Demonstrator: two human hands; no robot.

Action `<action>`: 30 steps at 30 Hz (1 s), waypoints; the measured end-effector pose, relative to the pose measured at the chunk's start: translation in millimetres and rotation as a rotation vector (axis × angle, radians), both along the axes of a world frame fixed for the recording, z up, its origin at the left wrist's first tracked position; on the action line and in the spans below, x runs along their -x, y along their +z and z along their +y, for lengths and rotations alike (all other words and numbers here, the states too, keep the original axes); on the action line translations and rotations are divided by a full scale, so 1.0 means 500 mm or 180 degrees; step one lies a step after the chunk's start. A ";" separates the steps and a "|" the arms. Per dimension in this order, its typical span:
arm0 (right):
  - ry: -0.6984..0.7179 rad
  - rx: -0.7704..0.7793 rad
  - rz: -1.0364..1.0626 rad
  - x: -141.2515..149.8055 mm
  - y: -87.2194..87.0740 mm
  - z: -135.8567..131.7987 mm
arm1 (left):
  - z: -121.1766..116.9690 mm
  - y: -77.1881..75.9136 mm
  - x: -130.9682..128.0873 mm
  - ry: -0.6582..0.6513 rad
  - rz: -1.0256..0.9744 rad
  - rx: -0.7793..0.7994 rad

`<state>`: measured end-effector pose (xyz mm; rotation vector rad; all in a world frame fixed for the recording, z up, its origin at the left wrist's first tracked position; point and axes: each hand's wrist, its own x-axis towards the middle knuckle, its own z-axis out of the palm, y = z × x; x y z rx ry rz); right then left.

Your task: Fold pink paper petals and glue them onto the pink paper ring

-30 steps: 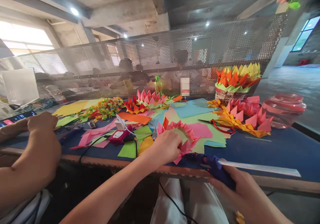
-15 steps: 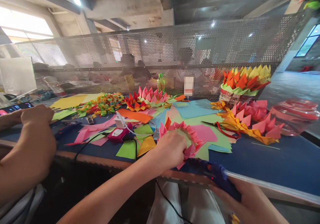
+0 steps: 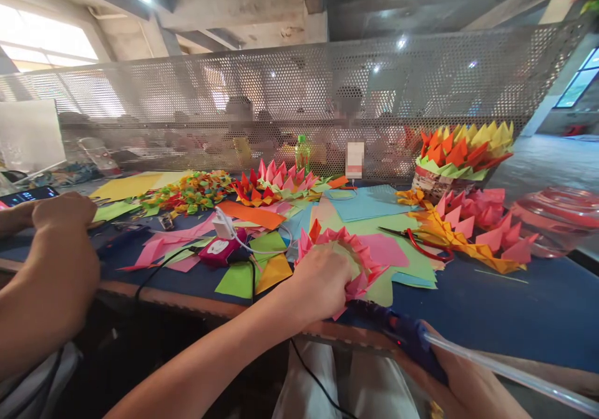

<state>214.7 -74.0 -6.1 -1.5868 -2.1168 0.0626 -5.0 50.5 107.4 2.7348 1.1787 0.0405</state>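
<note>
My left hand [image 3: 327, 280] presses on a ring of folded pink paper petals [image 3: 367, 260], a paper lotus lying near the table's front edge. Its fingers curl into the ring's inside, where the fingertips are hidden. In my right hand [image 3: 461, 369] is a blue glue gun [image 3: 414, 335] with a small red light. The gun's dark nozzle points left, close to the lotus and the underside of my left wrist. A long clear glue stick [image 3: 515, 370] sticks out of the gun's back, across my right hand.
Red-handled scissors [image 3: 428, 250] lie right of the lotus on coloured paper sheets. A purple power adapter [image 3: 222, 250] with cables sits to the left. Beyond are finished paper lotuses [image 3: 285, 175], a clear jar [image 3: 556, 219] and a perforated screen [image 3: 290, 94]. Another person's arm [image 3: 56, 269] reaches in at left.
The glue stick's free end has swung lower, and the gun has shifted slightly down. My left hand stays on the paper lotus.
</note>
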 end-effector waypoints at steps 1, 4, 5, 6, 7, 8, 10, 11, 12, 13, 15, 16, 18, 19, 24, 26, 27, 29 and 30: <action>0.0018 0.0001 -0.0009 0.000 0.005 0.000 | 0.000 0.000 0.000 -0.0010 -0.0013 0.0024; -0.0008 0.0027 -0.0005 0.004 0.018 0.002 | 0.000 0.000 0.001 -0.0036 0.0000 0.0035; 0.0017 0.0059 0.0019 0.005 0.021 0.003 | 0.000 -0.001 0.001 -0.0031 0.0015 0.0021; 0.0048 0.0092 0.0046 0.005 0.023 0.003 | 0.000 -0.001 0.002 -0.0016 0.0034 0.0005; 0.0069 0.0107 0.0064 0.004 0.024 0.002 | 0.000 -0.002 0.001 0.0006 0.0055 -0.0007; 0.0078 0.0115 0.0068 0.003 0.023 0.001 | 0.000 -0.002 0.001 0.0022 0.0073 -0.0017; 0.0104 0.0118 0.0054 0.000 0.018 -0.001 | -0.001 -0.002 0.001 0.0021 0.0105 -0.0033; 0.0075 0.0094 0.0047 0.000 0.012 -0.001 | -0.002 -0.001 0.000 0.0019 0.0129 -0.0038; 0.0015 0.0047 0.0052 0.000 0.005 -0.001 | -0.003 0.000 -0.001 0.0017 0.0159 -0.0046; -0.0048 -0.0034 0.0070 0.001 -0.003 -0.001 | -0.004 0.001 -0.001 0.0018 0.0193 -0.0056; -0.0185 -0.0253 0.0109 0.004 -0.023 0.001 | -0.005 0.003 -0.002 0.0046 0.0253 -0.0067; -0.0244 -0.0347 0.0125 0.006 -0.032 0.003 | -0.005 0.004 -0.003 0.0058 0.0272 -0.0068; -0.0272 -0.0447 0.0159 0.007 -0.043 0.005 | -0.005 0.004 -0.003 0.0061 0.0285 -0.0074; -0.0275 -0.0468 0.0178 0.007 -0.044 0.005 | -0.005 0.004 -0.003 0.0062 0.0293 -0.0073; -0.0027 -0.0292 0.0370 0.002 0.001 0.000 | -0.005 0.000 -0.002 0.0083 0.0226 -0.0104; 0.0080 -0.0131 0.0439 0.007 0.028 -0.002 | -0.005 0.001 -0.003 0.0101 0.0171 -0.0114; 0.0056 -0.0084 0.0483 0.012 0.039 -0.003 | -0.006 0.001 -0.003 0.0110 0.0164 -0.0109; -0.0002 0.0175 0.0591 0.023 0.057 -0.004 | -0.007 0.003 -0.004 0.0116 0.0174 -0.0079; -0.0004 0.0254 0.0650 0.027 0.061 -0.005 | -0.008 0.004 -0.004 0.0107 0.0169 -0.0058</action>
